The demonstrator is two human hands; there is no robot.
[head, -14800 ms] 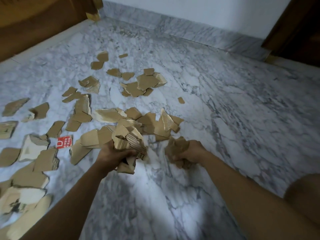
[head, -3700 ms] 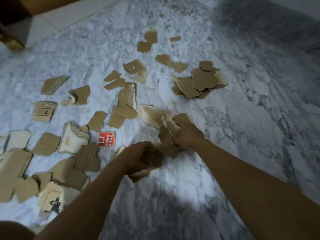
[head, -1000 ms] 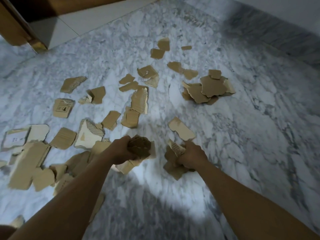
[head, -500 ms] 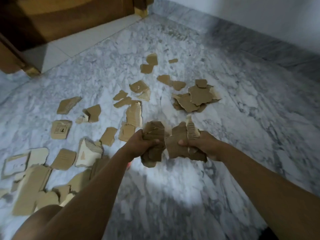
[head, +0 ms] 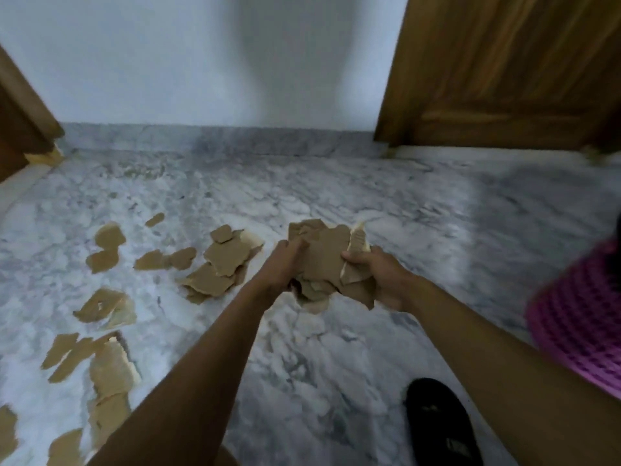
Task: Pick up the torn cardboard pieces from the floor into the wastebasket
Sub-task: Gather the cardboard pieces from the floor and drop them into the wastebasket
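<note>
Brown corrugated scraps make up the bundle of torn cardboard pieces point(head: 322, 260), clamped between the left hand point(head: 280, 264) and the right hand point(head: 379, 277). Both hands have their fingers curled round it, and it is held clear above the marble floor point(head: 336, 364). Loose bits sag from the underside, so I'd press inward and cup beneath. Then swing right to the pink mesh wastebasket point(head: 578, 317) beside the right forearm, releasing only over its opening. Scattered pieces point(head: 221, 264) lie on the floor to the left.

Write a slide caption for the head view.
Left hand and right hand grip torn cardboard over marble floor, pink wastebasket at right.
</note>
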